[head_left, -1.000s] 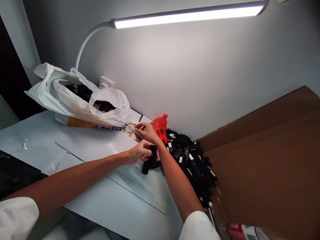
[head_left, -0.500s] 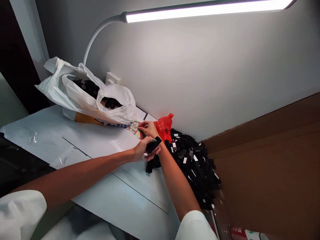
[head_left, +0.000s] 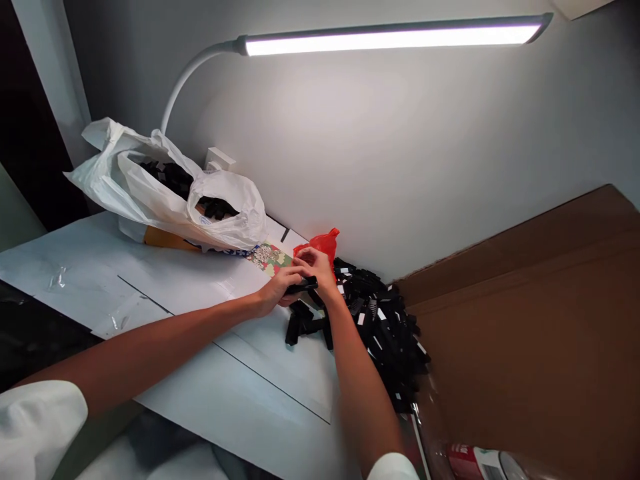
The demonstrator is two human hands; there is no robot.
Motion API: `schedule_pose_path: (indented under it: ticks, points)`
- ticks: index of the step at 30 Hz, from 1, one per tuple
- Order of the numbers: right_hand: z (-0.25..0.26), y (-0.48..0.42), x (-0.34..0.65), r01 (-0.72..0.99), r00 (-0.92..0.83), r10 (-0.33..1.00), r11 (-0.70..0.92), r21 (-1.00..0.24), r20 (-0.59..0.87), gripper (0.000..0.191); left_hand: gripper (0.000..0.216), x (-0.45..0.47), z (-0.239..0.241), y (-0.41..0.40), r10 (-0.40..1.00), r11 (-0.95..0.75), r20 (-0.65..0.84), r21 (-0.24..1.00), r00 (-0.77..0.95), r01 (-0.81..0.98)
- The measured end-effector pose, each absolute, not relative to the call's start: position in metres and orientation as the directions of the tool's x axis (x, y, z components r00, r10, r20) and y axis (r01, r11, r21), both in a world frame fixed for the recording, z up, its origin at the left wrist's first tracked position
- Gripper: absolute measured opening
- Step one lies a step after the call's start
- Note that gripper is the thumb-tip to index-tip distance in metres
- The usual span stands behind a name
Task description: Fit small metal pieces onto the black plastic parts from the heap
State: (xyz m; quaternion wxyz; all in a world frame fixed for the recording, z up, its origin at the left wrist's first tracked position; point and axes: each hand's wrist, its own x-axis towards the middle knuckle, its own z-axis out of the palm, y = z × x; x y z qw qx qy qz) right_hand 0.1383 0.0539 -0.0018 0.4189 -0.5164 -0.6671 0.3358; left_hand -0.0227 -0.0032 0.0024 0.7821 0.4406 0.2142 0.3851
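Note:
My left hand (head_left: pixel 277 291) and my right hand (head_left: pixel 315 269) meet over one small black clip (head_left: pixel 301 287), both with fingers closed on it, just above the white table (head_left: pixel 200 333). A few loose black clips (head_left: pixel 303 326) lie under the hands. A large heap of the same black clips (head_left: pixel 385 333) spreads to the right along the wall. Behind my right hand sits a small red plastic bag (head_left: pixel 320 243). A patterned sheet with small shiny pieces (head_left: pixel 267 257) lies just left of the hands.
A white plastic bag (head_left: pixel 170 197) holding more black clips stands at the back left. A brown cardboard sheet (head_left: pixel 530 333) fills the right side. A lit desk lamp (head_left: pixel 390 39) hangs overhead, with a wall socket (head_left: pixel 219 160) behind the bag.
My right hand left the patterned sheet and came back to the clip that my left hand lifted off the table. Both hands now hold it together.

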Motion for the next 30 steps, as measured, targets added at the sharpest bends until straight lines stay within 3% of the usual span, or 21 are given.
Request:
schedule_pose_path:
  ticks: [5, 8, 15, 20, 30]
  points:
    - [0.021, -0.002, 0.163, 0.285, 0.136, 0.935, 0.28, -0.917, 0.328, 0.035, 0.02, -0.021, 0.0, 0.001, 0.807, 0.294, 0.0, 0.867, 0.59, -0.403]
    - [0.03, -0.036, 0.166, 0.244, 0.177, 0.922, 0.297, -0.923, 0.344, 0.028, 0.016, -0.017, -0.005, 0.005, 0.801, 0.258, 0.019, 0.891, 0.598, -0.373]
    - [0.032, -0.073, 0.165, 0.276, -0.04, 0.916, 0.394, -0.877, 0.399, 0.01, 0.02, -0.014, -0.015, 0.007, 0.736, 0.207, 0.02, 0.945, 0.676, -0.253]
    - [0.028, -0.076, 0.167, 0.294, -0.259, 0.918, 0.371, -0.881, 0.3, 0.013, 0.019, -0.016, -0.009, 0.004, 0.743, 0.173, -0.032, 0.974, 0.669, -0.145]
    - [0.033, -0.084, 0.171, 0.324, -0.324, 0.916, 0.341, -0.882, 0.235, 0.012, 0.021, -0.015, -0.009, 0.005, 0.665, 0.125, -0.055, 0.991, 0.745, -0.038]
